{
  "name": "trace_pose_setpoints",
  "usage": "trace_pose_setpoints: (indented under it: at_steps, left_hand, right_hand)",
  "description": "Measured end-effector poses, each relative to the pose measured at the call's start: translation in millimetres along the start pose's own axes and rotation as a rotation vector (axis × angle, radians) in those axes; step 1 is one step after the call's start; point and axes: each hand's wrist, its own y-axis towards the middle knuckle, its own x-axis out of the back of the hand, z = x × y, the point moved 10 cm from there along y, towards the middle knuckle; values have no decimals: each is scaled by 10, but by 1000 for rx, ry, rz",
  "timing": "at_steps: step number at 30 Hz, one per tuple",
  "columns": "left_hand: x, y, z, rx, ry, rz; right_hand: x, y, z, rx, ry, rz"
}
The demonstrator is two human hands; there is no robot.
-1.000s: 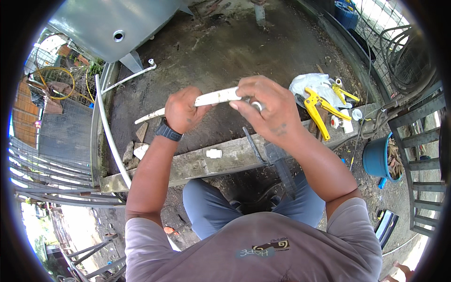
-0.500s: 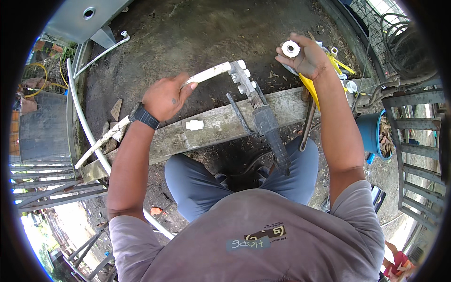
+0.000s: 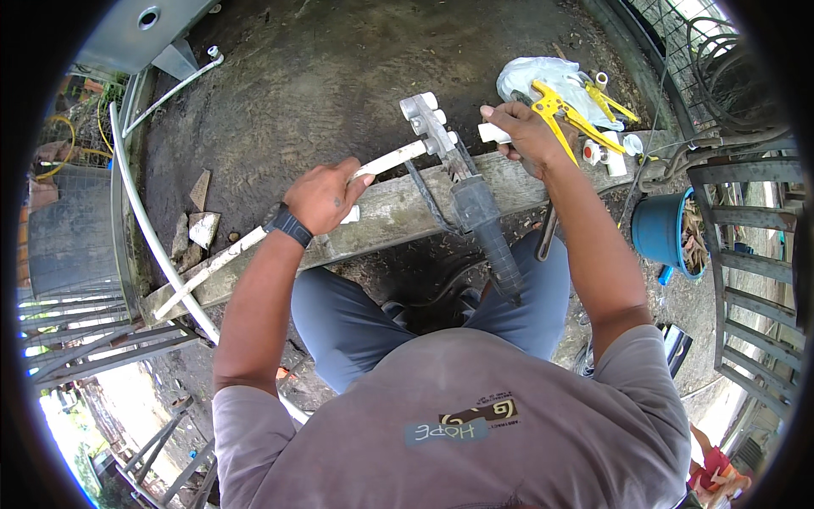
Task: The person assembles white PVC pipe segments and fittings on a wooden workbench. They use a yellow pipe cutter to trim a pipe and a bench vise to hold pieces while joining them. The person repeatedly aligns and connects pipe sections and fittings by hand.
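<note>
My left hand [image 3: 326, 195] is closed around a long white plastic pipe [image 3: 394, 159]. Its right end meets the socket head of a pipe welding iron [image 3: 479, 216], whose grey plate carries several white round sockets. The iron's dark handle slants down to my right thigh. To the right of that head, my right hand [image 3: 536, 140] grips a short white pipe fitting [image 3: 493, 133] between thumb and fingers, apart from the sockets. Another white fitting [image 3: 351, 215] lies on the wooden plank [image 3: 373, 229], partly covered by my left hand.
Yellow pipe cutters [image 3: 560, 110] rest by a pale plastic bag [image 3: 534, 75] beyond my right hand. A blue bucket of dry leaves [image 3: 657, 233] stands at the right. Broken stones [image 3: 203, 227] lie at the left, near a long curved white pipe [image 3: 136, 187].
My left hand has moved right with the pipe, shifting its end along the welding iron's head. My right hand has come lower and turned, bringing the fitting toward the sockets.
</note>
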Motion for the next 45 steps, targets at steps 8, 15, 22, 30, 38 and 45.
trace_pose_setpoints:
  at_steps: [8,15,22,30,38,45]
  left_hand:
    - [-33,1,-11,17,-23,-11]
    - [-86,11,-24,10,-29,-4]
    - [-92,22,-36,15,-33,11]
    - [-100,28,-48,4,-5,16]
    - [-148,104,-129,-87,-77,-13]
    - [-145,192,-208,-109,-130,-26]
  right_hand:
    - [-403,20,-114,109,334,379]
    - [-340,20,-83,170,154,194]
    - [-324,21,-27,258,72,212]
    - [-306,-37,30,260,84,332]
    - [-287,-36,77,302,-8,321]
    - [-283,-7,97,336,-27,323]
